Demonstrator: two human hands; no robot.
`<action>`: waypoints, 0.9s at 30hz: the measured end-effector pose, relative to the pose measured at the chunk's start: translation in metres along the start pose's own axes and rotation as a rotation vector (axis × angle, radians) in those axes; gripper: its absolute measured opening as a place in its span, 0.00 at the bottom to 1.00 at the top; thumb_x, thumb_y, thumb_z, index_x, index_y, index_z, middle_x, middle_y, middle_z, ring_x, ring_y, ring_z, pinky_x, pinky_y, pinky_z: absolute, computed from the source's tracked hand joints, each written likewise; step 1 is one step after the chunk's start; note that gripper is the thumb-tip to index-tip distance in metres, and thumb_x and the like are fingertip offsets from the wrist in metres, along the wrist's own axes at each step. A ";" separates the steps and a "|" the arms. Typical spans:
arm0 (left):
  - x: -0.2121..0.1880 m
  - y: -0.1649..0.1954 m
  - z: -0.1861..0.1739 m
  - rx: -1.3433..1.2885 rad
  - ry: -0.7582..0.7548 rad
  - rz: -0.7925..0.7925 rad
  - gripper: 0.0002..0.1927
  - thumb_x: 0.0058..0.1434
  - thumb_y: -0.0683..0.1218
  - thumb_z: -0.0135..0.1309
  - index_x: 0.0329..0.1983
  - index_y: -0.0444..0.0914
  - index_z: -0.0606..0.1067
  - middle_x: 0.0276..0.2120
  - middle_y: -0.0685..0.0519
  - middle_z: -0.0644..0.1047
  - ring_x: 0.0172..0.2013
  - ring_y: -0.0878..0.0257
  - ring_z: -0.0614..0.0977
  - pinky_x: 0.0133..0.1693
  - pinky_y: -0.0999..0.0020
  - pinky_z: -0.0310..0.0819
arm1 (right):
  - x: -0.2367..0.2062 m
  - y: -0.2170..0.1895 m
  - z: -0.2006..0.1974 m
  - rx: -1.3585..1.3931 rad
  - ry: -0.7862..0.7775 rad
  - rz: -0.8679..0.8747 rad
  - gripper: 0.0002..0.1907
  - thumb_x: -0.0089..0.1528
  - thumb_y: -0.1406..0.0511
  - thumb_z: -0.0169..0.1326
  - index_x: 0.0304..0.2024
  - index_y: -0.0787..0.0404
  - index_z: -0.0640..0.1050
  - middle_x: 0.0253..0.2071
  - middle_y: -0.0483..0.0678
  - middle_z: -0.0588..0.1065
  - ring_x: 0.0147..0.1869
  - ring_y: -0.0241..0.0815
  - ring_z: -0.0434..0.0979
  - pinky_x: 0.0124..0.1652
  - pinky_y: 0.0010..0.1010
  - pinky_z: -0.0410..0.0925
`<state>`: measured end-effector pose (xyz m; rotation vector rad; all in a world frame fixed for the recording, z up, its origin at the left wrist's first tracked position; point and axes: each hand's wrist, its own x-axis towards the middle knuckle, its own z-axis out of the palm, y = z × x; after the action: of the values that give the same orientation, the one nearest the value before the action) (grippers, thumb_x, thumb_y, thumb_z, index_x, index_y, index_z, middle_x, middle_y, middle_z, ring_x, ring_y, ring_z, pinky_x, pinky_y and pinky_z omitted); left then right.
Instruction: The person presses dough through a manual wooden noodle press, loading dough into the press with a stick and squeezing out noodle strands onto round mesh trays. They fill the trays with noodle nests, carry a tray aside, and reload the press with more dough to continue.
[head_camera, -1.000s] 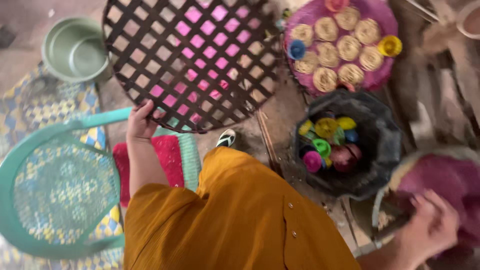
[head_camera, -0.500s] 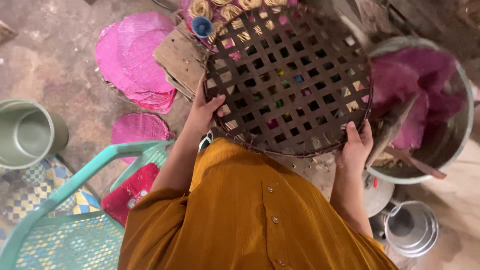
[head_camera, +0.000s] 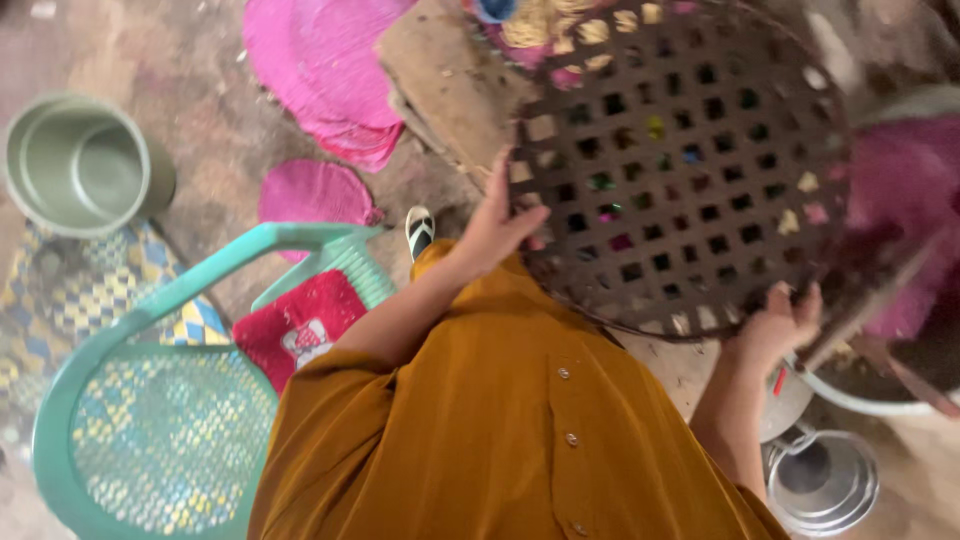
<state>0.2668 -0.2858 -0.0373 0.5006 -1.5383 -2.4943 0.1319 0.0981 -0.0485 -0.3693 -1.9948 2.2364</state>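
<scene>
Round woven lattice tray (head_camera: 680, 170), dark brown w/ square holes, is held up in front of the person, tilted, at about waist level over the ground. Left hand (head_camera: 495, 225) grips its near-left rim, fingers curled over the edge, thumb underneath. Right hand (head_camera: 775, 325) clamps the lower-right rim, fingers wrapped round it.

Change vs half a sec ago: both hands are on the same rim spots, but the tray fills more of the view and sits further right; a sec ago only the left hand held it, right hand was down by the basin. So it's now a firm two-handed carry, tray swung toward the right side.

Thru the holes: bits of coloured stuff, blurred. Right of it, a basin (head_camera: 850, 395) w/ magenta material (head_camera: 905, 190). Below, a small metal pot (head_camera: 822, 480). Left: pink mats (head_camera: 320, 60) on the floor, teal plastic chair (head_camera: 150, 400), red cushion (head_camera: 295, 325), green bucket (head_camera: 85, 160). Mustard garment (head_camera: 500, 430) fills the foreground.
</scene>
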 end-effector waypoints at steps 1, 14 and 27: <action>-0.002 0.002 0.002 0.091 -0.001 -0.031 0.51 0.65 0.35 0.56 0.79 0.45 0.35 0.42 0.52 0.74 0.27 0.65 0.79 0.28 0.67 0.80 | 0.002 0.000 -0.002 0.031 0.035 0.046 0.27 0.68 0.77 0.45 0.70 0.66 0.63 0.64 0.57 0.73 0.61 0.49 0.77 0.60 0.38 0.73; 0.085 -0.036 -0.205 -0.087 0.422 0.073 0.15 0.69 0.48 0.60 0.56 0.37 0.79 0.43 0.57 0.79 0.39 0.72 0.80 0.36 0.75 0.76 | -0.007 -0.039 0.059 -2.027 -0.129 -0.580 0.49 0.69 0.35 0.50 0.80 0.56 0.57 0.75 0.62 0.59 0.74 0.67 0.64 0.71 0.67 0.63; 0.233 -0.094 -0.458 -0.451 0.887 -0.696 0.31 0.67 0.59 0.47 0.73 0.53 0.61 0.66 0.60 0.65 0.62 0.55 0.66 0.60 0.42 0.60 | 0.017 0.021 0.212 -2.293 -0.411 0.277 0.54 0.60 0.32 0.51 0.79 0.51 0.56 0.78 0.59 0.55 0.74 0.67 0.61 0.62 0.68 0.66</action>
<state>0.2215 -0.6981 -0.3544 1.9444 -0.4775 -2.3001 0.0619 -0.1034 -0.0499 -0.2099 -3.5275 -1.0812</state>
